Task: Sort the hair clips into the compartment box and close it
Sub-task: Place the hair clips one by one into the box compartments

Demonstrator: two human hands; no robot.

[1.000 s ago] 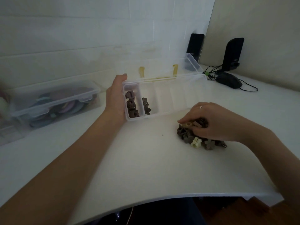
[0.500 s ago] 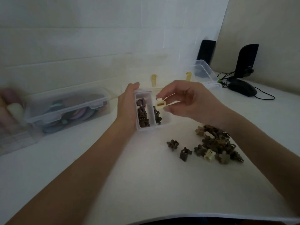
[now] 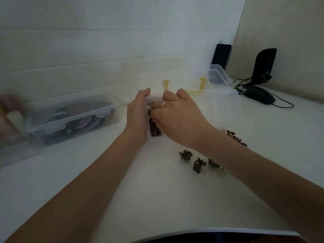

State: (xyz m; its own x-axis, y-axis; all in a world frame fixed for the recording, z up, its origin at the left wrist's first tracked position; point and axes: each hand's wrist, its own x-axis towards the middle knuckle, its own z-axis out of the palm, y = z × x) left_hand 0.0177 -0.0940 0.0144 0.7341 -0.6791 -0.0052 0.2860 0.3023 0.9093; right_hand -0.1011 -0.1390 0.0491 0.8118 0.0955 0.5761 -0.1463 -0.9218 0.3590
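Progress: partial. The compartment box [image 3: 219,109] stands open on the tabletop [image 3: 140,199], its lid [image 3: 215,76] tilted back toward the wall. Dark brown hair clips [image 3: 154,130] already fill the leftmost compartment. The neighbouring compartments are hidden by the right hand or show nothing through the wall that I can make out.

Left hand [image 3: 137,118]: fingers straight, laid flat against the box's left end wall, steadying it.

Right hand [image 3: 177,118]: reaching down into the left end of the box, fingers curled. Whether the grip is clamped on a clip cannot be told; the fingertips are hidden.

Remaining: loose clips [image 3: 198,162] lie on the tabletop just in front of the box, more behind the right forearm. These need sorting, then the lid needs shutting.

Materials:
- Box and lid: clear, thin, rigid plastic, rounded corners, yellowish latches.
- Clips: small moulded claw and flower shapes, matt, mostly brown, one cream clip [image 3: 223,170].
- Tabletop: smooth, white.
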